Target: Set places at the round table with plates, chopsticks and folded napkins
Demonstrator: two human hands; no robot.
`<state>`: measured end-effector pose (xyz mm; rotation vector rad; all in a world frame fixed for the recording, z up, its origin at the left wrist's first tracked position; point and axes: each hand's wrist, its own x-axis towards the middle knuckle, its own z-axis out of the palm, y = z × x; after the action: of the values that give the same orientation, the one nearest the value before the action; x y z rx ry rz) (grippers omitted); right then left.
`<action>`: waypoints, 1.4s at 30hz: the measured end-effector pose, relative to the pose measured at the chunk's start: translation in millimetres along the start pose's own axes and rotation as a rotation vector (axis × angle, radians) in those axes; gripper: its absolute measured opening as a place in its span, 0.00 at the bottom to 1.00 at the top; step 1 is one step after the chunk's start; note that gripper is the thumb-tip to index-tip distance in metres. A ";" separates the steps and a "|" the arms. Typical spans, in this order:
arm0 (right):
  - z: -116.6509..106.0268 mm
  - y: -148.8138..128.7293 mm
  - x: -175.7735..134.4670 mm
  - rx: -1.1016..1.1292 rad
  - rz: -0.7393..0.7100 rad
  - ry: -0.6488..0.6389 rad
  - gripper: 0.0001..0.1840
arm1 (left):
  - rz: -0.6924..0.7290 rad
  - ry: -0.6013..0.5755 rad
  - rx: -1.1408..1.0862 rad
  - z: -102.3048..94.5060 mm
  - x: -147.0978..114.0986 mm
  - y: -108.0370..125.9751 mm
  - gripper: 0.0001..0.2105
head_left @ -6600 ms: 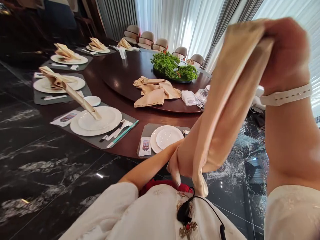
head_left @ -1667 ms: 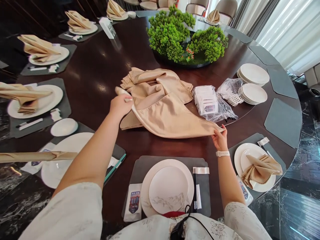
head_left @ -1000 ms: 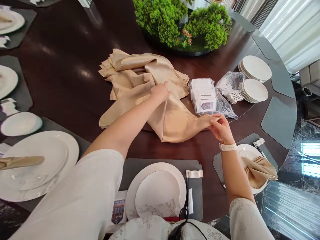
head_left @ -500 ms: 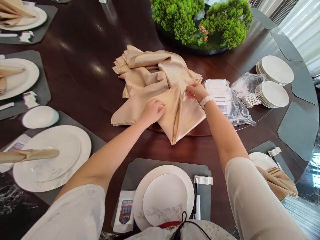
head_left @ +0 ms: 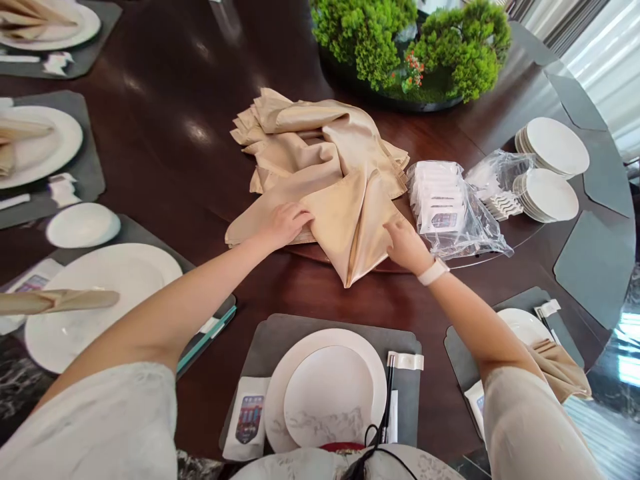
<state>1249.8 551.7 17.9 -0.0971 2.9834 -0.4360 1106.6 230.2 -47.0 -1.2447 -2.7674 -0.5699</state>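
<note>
A gold satin cloth napkin point(head_left: 340, 220), folded with flaps meeting at a middle seam and a point towards me, lies on a heap of similar napkins point(head_left: 305, 143). My left hand point(head_left: 285, 225) is at its left corner, fingers curled and closed on the edge. My right hand point(head_left: 407, 245), with a white band at the wrist, pinches the right edge; part of its fingertips is hidden. Nearest me, a white plate point(head_left: 330, 393) stacked on a larger one rests on a grey placemat point(head_left: 410, 407).
Plastic-bagged white packets point(head_left: 440, 200) lie right of the napkins, beside stacked white plates point(head_left: 557, 147). A planter of green miniature trees point(head_left: 370, 47) stands behind. Set places with a rolled napkin point(head_left: 60, 301) and a fanned napkin point(head_left: 560, 370) flank me.
The napkin's right flap has been folded in to the middle seam. My right hand has come down towards me to the right edge; my left hand has shifted left to the left corner.
</note>
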 end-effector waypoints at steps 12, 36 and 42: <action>49.9 37.0 -11.1 -0.128 -0.082 0.001 0.13 | -0.063 -0.226 -0.227 18.2 27.4 2.1 0.13; 35.5 31.7 -20.2 0.178 0.390 -0.005 0.15 | -0.509 -0.214 -0.380 30.8 26.8 87.2 0.16; 30.4 19.8 -21.3 0.076 0.425 -0.107 0.15 | -0.577 -0.173 -0.460 51.8 35.3 90.2 0.11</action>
<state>1274.1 563.8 -14.3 0.4932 2.7681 -0.4697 1154.0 328.3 -60.4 -0.5167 -3.2620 -1.2459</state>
